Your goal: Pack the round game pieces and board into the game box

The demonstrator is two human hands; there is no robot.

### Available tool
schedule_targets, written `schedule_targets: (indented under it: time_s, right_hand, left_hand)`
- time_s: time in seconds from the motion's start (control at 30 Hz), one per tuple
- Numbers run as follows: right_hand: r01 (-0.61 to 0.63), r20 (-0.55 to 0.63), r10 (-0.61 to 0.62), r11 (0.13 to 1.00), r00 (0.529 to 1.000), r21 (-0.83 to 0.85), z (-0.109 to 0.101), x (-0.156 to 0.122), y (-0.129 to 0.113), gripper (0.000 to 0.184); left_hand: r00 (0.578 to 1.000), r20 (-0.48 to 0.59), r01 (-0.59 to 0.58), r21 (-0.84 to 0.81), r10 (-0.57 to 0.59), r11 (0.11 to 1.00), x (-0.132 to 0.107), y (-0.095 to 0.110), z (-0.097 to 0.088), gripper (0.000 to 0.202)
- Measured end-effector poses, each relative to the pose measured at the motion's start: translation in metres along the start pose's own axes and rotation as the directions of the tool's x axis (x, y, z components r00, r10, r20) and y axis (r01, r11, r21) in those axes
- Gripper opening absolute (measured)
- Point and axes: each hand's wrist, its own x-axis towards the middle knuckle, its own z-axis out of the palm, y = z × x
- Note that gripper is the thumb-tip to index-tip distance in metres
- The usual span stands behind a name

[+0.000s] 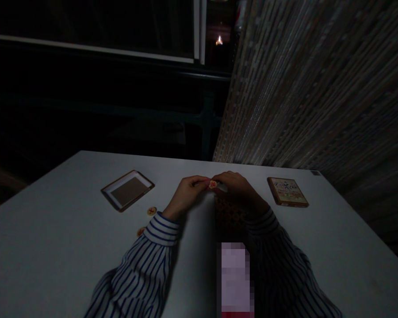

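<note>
My left hand (186,193) and my right hand (238,187) meet above the white table (53,238), fingers pinched together around a small round disc (212,184) with a red mark. Both hands wear blue-striped sleeves. Below the right hand lies a dark patterned board or box (227,214), partly hidden by my wrist. Two more round discs lie on the table left of my left wrist, one (151,211) in full view and one (141,231) half hidden by the cuff.
An open box tray (128,190) with a white rim sits at the left. A box lid with a printed picture (287,191) lies at the right. A woven blind hangs at the right. The background is dark.
</note>
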Motion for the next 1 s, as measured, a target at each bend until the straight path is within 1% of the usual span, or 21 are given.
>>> schedule_targets:
  time_s: [0.13, 0.37, 0.43, 0.53, 0.63, 0.73, 0.83, 1.0]
  right_hand:
    - [0.001, -0.008, -0.001, 1.0, 1.0, -0.005, 0.0, -0.001, 0.0, 0.025]
    - [0.035, 0.021, -0.035, 0.999, 0.999, -0.004, 0.002, -0.001, 0.004, 0.025]
    - [0.04, 0.038, -0.039, 0.999, 0.999, -0.02, 0.001, -0.001, 0.005, 0.025]
    - [0.03, 0.095, -0.024, 0.998, 0.995, -0.056, 0.0, -0.002, 0.007, 0.025]
    - [-0.009, 0.173, 0.028, 0.994, 0.985, -0.11, 0.0, -0.004, 0.01, 0.025]
    - [-0.043, 0.262, 0.083, 0.987, 0.961, -0.154, 0.003, -0.005, 0.014, 0.024]
    - [-0.055, 0.339, 0.117, 0.981, 0.934, -0.186, 0.006, -0.006, 0.017, 0.024]
    - [-0.077, 0.375, 0.167, 0.966, 0.912, -0.245, 0.008, -0.008, 0.014, 0.027]
  left_hand:
    - [1.0, 0.011, -0.008, 0.013, 0.008, 1.0, 0.0, -0.001, 0.001, 0.023]
    - [0.999, 0.047, -0.002, 0.042, 0.0, 0.999, 0.001, -0.004, 0.002, 0.027]
    - [0.998, 0.058, -0.011, 0.073, 0.006, 0.997, 0.001, -0.007, 0.002, 0.028]
    - [0.998, 0.062, -0.023, 0.155, 0.014, 0.988, 0.003, -0.015, 0.001, 0.029]
    - [0.998, 0.059, -0.037, 0.262, 0.023, 0.964, 0.004, -0.022, 0.0, 0.029]
    - [0.996, 0.077, -0.075, 0.349, 0.052, 0.934, 0.003, -0.025, -0.001, 0.026]
    - [0.991, 0.11, -0.113, 0.434, 0.072, 0.894, 0.001, -0.023, -0.001, 0.023]
    - [0.983, 0.157, -0.17, 0.554, 0.098, 0.815, -0.002, -0.021, -0.002, 0.022]
